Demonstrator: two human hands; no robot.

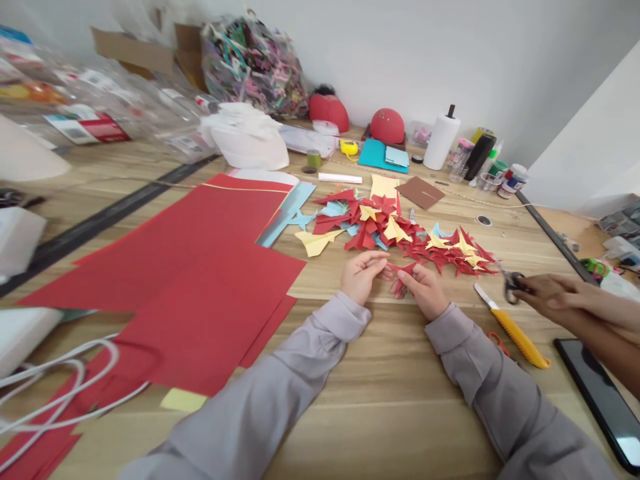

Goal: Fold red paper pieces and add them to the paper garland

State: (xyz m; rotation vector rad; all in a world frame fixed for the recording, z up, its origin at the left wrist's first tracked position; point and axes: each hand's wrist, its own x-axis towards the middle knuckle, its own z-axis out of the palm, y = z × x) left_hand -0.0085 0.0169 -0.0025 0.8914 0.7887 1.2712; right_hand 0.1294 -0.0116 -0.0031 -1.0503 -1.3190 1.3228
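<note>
A small piece of red folded paper (403, 268) is pinched between my two hands, just above the tabletop. The fingertips of my left hand (363, 275) are closed on its left end. On its other side, my right hand (423, 288) grips it with thumb and fingers. Right behind my hands lies a pile of red folded paper shapes (367, 233), with a few yellow and light blue ones among them. A flat yellow folded paper (317, 242) sits at the pile's left. Part of the held paper is hidden by my fingers.
Large red paper sheets (200, 293) cover the left. On the right lie a yellow-handled knife (520, 337), orange-handled scissors (500, 343) and a phone (600, 400). Another person's hand (555, 290) holds black-handled scissors (514, 285). White cables (75, 363) loop at lower left.
</note>
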